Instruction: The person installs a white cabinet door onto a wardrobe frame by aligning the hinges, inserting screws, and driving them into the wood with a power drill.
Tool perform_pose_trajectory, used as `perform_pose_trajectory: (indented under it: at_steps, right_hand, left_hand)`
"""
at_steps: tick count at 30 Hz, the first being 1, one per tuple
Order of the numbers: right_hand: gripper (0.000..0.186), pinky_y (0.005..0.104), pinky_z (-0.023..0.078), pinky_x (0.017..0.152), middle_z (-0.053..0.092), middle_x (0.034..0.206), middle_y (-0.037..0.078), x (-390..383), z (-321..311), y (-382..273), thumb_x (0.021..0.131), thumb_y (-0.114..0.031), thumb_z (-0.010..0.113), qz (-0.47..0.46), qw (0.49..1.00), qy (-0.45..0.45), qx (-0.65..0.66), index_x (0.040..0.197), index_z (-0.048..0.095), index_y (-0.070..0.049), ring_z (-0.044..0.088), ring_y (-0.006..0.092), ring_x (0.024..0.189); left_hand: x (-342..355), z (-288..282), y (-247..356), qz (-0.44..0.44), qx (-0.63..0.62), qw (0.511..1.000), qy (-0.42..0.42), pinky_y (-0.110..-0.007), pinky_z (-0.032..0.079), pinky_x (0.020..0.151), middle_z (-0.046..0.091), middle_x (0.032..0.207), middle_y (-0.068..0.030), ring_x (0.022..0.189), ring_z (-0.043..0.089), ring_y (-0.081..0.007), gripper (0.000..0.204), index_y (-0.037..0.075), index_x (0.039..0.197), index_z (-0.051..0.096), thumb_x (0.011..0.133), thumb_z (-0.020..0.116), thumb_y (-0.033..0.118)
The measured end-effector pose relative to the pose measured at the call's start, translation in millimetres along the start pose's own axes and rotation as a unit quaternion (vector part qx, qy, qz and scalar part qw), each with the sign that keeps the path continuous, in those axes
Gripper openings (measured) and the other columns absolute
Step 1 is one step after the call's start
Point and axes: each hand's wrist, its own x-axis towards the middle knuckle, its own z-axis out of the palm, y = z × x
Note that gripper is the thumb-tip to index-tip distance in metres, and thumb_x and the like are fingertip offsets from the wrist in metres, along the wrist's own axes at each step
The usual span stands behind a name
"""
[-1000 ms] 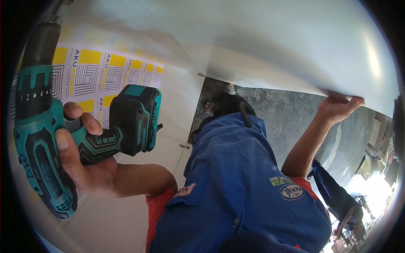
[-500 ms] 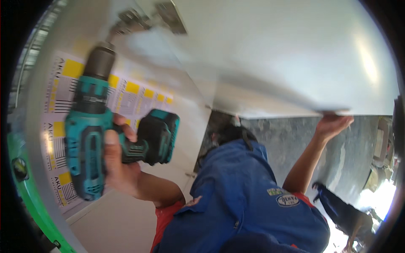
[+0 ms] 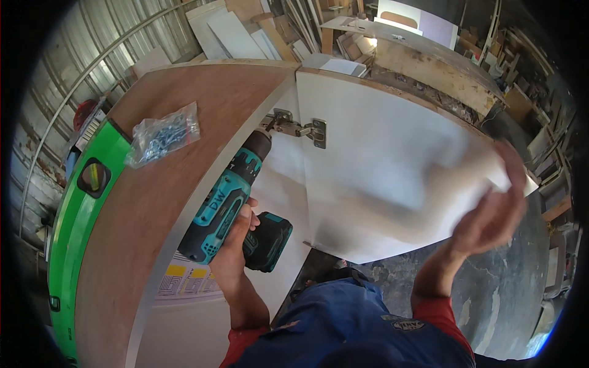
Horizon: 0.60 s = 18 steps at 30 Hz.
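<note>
My left hand (image 3: 230, 248) is closed round the grip of a teal and black cordless drill (image 3: 222, 199). The drill points up and away, its chuck end at a metal cabinet hinge (image 3: 283, 125). That hinge joins the cabinet's inside to a white door (image 3: 374, 190), which stands swung out to the right. Whether the bit sits in a screw there is too small to tell. My right hand (image 3: 488, 218), blurred by motion, is raised at the door's right end with its fingers stretched out. It appears to hold nothing; contact with the door is unclear.
A clear bag of screws (image 3: 163, 136) lies on the cabinet's brown top panel (image 3: 202, 98). Along its left side runs a green spirit level (image 3: 83, 230). Boards (image 3: 236, 37) lean at the back, near a worktable (image 3: 429, 58). Grey concrete floor (image 3: 472, 288) shows at right.
The view has tilted up, bringing the cabinet top and workshop into sight. My right hand has come off the door's lower edge and lifted. The drill remains in my left hand at the hinge.
</note>
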Motion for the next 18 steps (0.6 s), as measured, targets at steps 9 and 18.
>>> perform_pose_trajectory:
  at_steps: [9,18]
  right_hand:
    - [0.014,0.0431,0.046,0.093,0.068,0.109,0.013,68,152,-58,0.077,-0.005,0.069,-0.161,0.960,-0.228,-0.039,0.090,0.073,-0.005,0.060,0.0330,0.109]
    - [0.016,0.0382,0.052,0.076,0.071,0.093,0.011,114,203,-141,0.087,-0.007,0.067,-0.273,0.848,-0.237,0.388,0.102,0.071,-0.006,0.067,0.0286,0.084]
  left_hand:
    - [1,-8,-6,0.014,0.009,1.000,-0.016,-0.031,0.054,0.071,0.070,0.092,-0.0104,0.078,0.066,-0.0178,0.011,-0.003,0.097,0.068,0.087,0.068,0.001]
    - [2,-9,-4,0.004,0.035,0.999,-0.012,-0.031,0.053,0.078,0.074,0.094,-0.0062,0.087,0.068,-0.0160,0.018,0.002,0.102,0.072,0.084,0.072,0.004]
